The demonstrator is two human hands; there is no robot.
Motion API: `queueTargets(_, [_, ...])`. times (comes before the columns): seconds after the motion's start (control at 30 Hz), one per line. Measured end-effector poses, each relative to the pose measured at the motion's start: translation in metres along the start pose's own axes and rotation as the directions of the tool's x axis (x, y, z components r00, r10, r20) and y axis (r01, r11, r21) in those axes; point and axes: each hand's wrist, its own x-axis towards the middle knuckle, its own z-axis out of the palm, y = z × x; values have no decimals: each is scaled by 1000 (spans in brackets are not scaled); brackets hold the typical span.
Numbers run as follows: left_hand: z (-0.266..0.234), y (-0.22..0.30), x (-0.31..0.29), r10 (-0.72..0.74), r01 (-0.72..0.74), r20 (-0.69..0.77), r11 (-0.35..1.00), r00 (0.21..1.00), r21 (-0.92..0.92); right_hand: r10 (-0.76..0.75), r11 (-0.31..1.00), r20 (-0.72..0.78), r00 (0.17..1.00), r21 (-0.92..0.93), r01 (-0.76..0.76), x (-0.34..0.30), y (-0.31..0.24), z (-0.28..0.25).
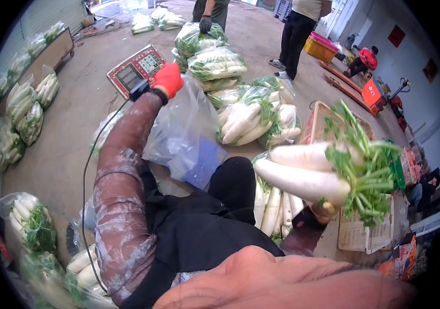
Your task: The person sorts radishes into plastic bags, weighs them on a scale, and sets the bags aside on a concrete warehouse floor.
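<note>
My left hand (167, 82), in a red glove, is closed beside the keypad of a red-framed weighing scale display (136, 69). From that hand a large clear plastic bag (181, 126) hangs over a blue flat surface (205, 164). On the right, several white daikon radishes (302, 180) with leafy green tops (369, 175) are held up in the air. My right hand (321, 212) grips them from below and is mostly hidden behind them. More loose daikon radishes (276, 211) lie under the raised ones, close to my knee.
Bagged radishes (248, 121) are piled ahead, where another person's gloved hand (205, 24) rests on a bag. More bags stand left (21, 116) and lower left (29, 219). Crates (366, 226) stand at right. Farther off are an orange pallet jack (372, 95) and a standing person (299, 36).
</note>
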Motion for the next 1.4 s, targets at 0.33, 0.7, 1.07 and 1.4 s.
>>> queueTargets(0.33, [-117, 97, 12, 263, -286, -294, 957, 919, -40, -67, 962, 203, 977, 273, 9, 187, 42, 125])
queueTargets(0.7, [-92, 42, -230, 302, -516, -480, 751, 824, -412, -143, 940, 109, 984, 326, 101, 249, 91, 193])
queueTargets(1.07, [-40, -64, -275, 116, -163, -164, 936, 980, -311, -497, 573, -86, 864, -780, 252, 289, 198, 145])
queueTargets(1.4, [114, -103, -346, -607, 309, 68, 303, 792, -901, -233, 825, -148, 961, -554, 115, 301, 225, 122])
